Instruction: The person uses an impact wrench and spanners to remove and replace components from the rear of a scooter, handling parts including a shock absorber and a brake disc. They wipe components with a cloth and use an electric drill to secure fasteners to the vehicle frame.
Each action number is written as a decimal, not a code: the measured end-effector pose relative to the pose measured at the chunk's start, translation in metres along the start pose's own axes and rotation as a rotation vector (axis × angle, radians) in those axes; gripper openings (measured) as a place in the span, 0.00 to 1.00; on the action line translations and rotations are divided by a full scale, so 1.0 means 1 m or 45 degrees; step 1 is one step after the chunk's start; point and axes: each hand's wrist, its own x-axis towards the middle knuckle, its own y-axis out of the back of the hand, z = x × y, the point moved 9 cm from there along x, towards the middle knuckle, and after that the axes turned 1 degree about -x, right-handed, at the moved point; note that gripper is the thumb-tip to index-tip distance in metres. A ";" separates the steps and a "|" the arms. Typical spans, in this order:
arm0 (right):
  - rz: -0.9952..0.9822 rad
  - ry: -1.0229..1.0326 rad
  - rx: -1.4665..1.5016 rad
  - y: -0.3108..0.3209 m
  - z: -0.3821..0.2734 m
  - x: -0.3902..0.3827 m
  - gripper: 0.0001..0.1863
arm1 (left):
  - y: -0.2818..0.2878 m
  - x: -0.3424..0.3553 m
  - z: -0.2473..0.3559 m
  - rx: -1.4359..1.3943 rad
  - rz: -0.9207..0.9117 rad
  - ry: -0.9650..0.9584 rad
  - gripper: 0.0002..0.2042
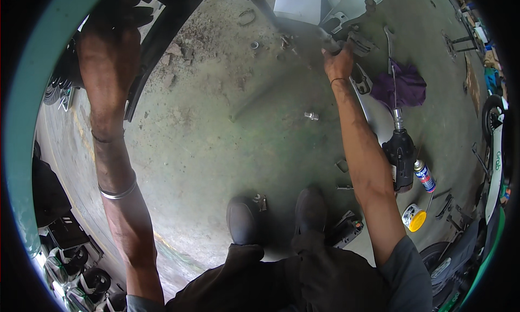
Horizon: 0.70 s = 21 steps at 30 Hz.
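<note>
My left hand reaches up beside a dark curved vehicle part at the upper left. Deep shadow hides its fingers and anything they touch. Stretched forward at the upper right, my right hand has its thumb and fingers closed around a greyish piece too blurred to name. Metal brackets lie right beside that hand. A long wrench and a bundled purple cloth are to its right. Nearer to me, a small metal socket rests on the floor.
Right of my forearm stand a black power driver with a socket, a spray can and a tub with a yellow lid. Dirt crumbs litter the floor. Motorcycles line the right edge; a green panel curves along the left.
</note>
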 end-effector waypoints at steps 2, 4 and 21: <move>0.078 0.193 -0.330 0.004 -0.013 -0.004 0.23 | -0.003 0.000 0.001 0.038 -0.038 -0.027 0.20; 0.203 0.356 -0.601 0.006 -0.035 -0.010 0.21 | 0.001 0.003 -0.003 -0.298 -0.033 0.164 0.21; -0.494 0.526 -0.268 -0.099 -0.049 0.024 0.11 | 0.008 0.012 0.003 -0.579 0.011 0.325 0.14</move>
